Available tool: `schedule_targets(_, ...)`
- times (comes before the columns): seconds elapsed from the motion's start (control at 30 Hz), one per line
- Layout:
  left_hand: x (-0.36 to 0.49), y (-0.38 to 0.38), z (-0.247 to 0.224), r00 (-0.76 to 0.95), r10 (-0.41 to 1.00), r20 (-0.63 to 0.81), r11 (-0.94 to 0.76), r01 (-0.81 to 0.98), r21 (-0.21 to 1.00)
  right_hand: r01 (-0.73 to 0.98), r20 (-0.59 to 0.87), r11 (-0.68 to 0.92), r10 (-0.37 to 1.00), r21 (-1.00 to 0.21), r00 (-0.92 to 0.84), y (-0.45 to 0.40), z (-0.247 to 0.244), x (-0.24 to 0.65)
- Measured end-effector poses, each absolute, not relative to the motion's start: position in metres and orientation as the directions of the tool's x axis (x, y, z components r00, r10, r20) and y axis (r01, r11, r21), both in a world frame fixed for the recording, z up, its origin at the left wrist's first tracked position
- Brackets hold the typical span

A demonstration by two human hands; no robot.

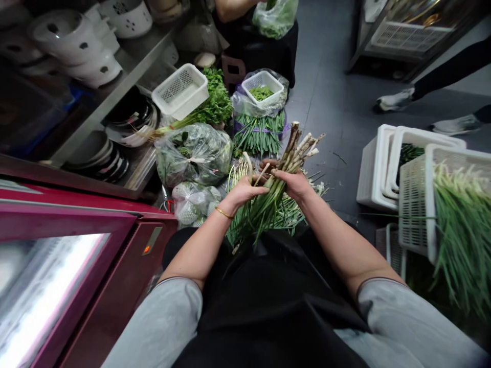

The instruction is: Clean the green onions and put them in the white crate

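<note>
My right hand point(294, 184) is wrapped round a bunch of scallions point(293, 159), with the pale, brownish root ends pointing up and away from me. The green leaves of this bunch hang down toward my lap. Just left of it, my left hand point(245, 193) is closed, thumb on top, on a scallion stalk point(248, 166) whose white end sticks up above the fingers. Its fingertips are partly hidden beside the bunch. More loose scallions point(293, 209) lie below and behind my hands, over the black apron point(268, 286).
Ahead are a bagged bundle of leafy greens point(194, 153), a white basket point(180, 92) and a small basket of green pieces point(263, 87). White crates point(416, 197), one with long scallions, stand right. A co-worker point(257, 46) sits ahead; another person's legs point(441, 76) are right. Shelves flank the left.
</note>
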State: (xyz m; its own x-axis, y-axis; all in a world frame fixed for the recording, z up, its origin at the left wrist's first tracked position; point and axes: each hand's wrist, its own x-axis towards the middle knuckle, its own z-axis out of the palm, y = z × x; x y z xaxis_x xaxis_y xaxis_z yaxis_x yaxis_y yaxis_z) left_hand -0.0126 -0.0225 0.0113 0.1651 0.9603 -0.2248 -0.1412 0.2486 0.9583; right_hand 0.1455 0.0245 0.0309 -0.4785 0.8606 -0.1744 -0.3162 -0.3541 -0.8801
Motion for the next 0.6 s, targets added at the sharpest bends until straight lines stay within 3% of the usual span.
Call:
schedule_targets(0.23,-0.032,-0.013,0.012,-0.03,0.948,-0.317,0.304,-0.21,0.929,-0.183,-0.269,-0.348,0.896,-0.919,-0.352,0.039,0.023,0.171)
schedule_targets(0.37,-0.027,-0.011,0.011,-0.047,0.945,-0.324,0.298,-0.284,0.911,-0.125,-0.109,-0.12,0.99,-0.985,-0.092,0.041,0.022,0.18)
schedule_targets(0.47,-0.016,-0.013,0.01,0.026,0.933,-0.359,0.352,-0.265,0.898,-0.05,-0.061,-0.071,0.982,-0.996,-0.178,0.035,0.018,0.174)
schedule_targets(0.6,-0.008,-0.015,0.01,0.098,0.923,-0.372,0.385,-0.25,0.888,-0.092,-0.159,-0.19,0.948,-0.977,-0.276,0.031,0.011,0.16)
